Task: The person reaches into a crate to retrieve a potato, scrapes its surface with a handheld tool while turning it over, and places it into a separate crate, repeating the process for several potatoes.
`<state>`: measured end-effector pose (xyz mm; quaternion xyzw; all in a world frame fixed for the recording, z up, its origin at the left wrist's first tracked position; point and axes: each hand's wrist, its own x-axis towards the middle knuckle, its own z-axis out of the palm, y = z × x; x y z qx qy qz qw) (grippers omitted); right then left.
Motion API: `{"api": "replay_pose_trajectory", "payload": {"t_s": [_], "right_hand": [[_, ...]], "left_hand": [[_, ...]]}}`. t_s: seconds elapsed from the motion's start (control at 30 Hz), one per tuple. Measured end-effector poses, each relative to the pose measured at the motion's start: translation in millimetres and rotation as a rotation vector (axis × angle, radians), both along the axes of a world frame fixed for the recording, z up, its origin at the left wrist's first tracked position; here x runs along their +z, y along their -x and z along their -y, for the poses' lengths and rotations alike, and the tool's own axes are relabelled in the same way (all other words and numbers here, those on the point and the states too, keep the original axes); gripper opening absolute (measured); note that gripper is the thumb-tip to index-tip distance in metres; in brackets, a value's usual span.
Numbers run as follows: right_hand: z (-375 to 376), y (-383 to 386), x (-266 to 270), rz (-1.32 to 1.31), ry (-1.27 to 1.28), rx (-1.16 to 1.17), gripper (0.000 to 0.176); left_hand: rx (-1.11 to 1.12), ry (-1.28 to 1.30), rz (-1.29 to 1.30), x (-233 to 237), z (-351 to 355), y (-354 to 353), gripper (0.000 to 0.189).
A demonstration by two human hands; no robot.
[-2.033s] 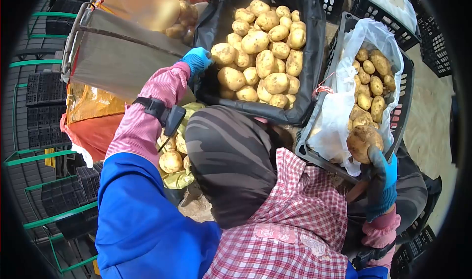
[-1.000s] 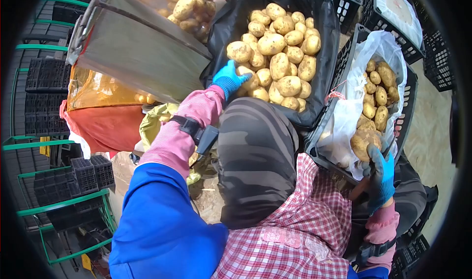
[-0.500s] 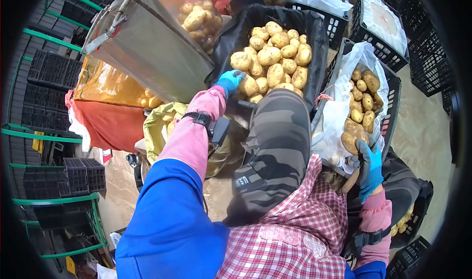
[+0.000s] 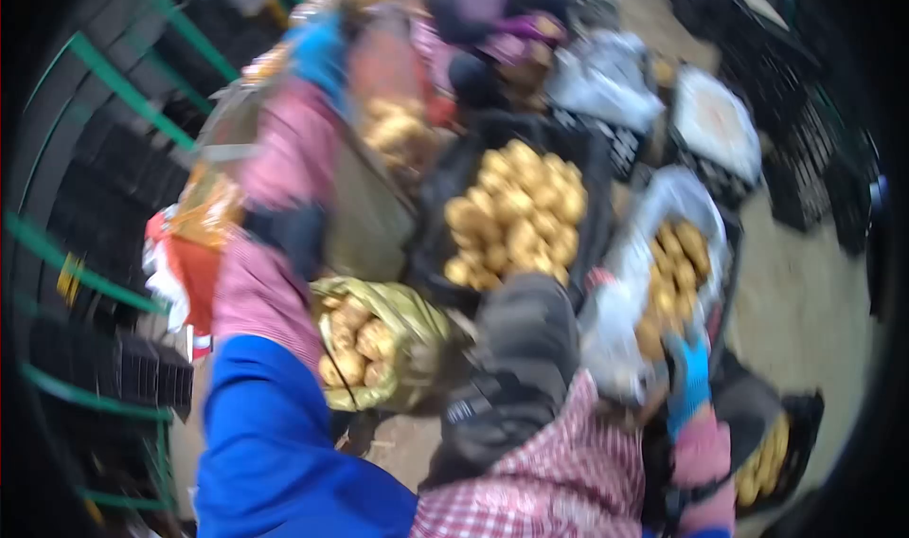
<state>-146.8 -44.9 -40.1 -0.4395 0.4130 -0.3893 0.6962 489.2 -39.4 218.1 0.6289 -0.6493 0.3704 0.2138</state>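
Observation:
My left hand (image 4: 320, 53), in a blue glove, is raised at the upper left over the top of the grey sheet-sided stand (image 4: 374, 202). Motion blur smears its fingers, and I cannot make out whether they hold anything. Low on the right, my right hand (image 4: 689, 375), in a blue and dark glove, is closed at the near end of a crate lined with white plastic (image 4: 611, 325). Against its fingertips is a large brownish potato (image 4: 650, 337). More potatoes (image 4: 680, 263) lie in that liner. Between the two hands stands a black-lined crate (image 4: 434, 183) heaped with yellow potatoes (image 4: 516, 206).
A yellow-green sack (image 4: 417, 334) of potatoes stands at my left knee. Behind the stand is a clear bag of potatoes (image 4: 396, 131). Another person (image 4: 488, 41) is at the far side. Black crates (image 4: 151, 372) and green rails (image 4: 114, 83) line the left.
My left hand has left the potatoes in the black-lined crate and risen far up and left. The view has shifted, showing more of the yellow-green sack. My right hand stays at the white-lined crate.

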Motion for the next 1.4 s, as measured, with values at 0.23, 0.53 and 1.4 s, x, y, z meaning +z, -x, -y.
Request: {"api": "replay_pose_trajectory", "payload": {"t_s": [0.23,0.53,1.4], "right_hand": [[-11,18,63,0.052,0.035,0.035,0.056],[-16,58,65,-0.095,0.592,0.002,0.072],[-23,17,58,-0.931,0.897,-0.168,0.050]], "left_hand": [[-0.567,-0.616,-1.479,-12,40,251,0.041],[-0.862,-0.851,-1.875,-168,-44,508,0.082],[-1.031,-0.660,-2.294,-204,-60,490,0.088]]}}
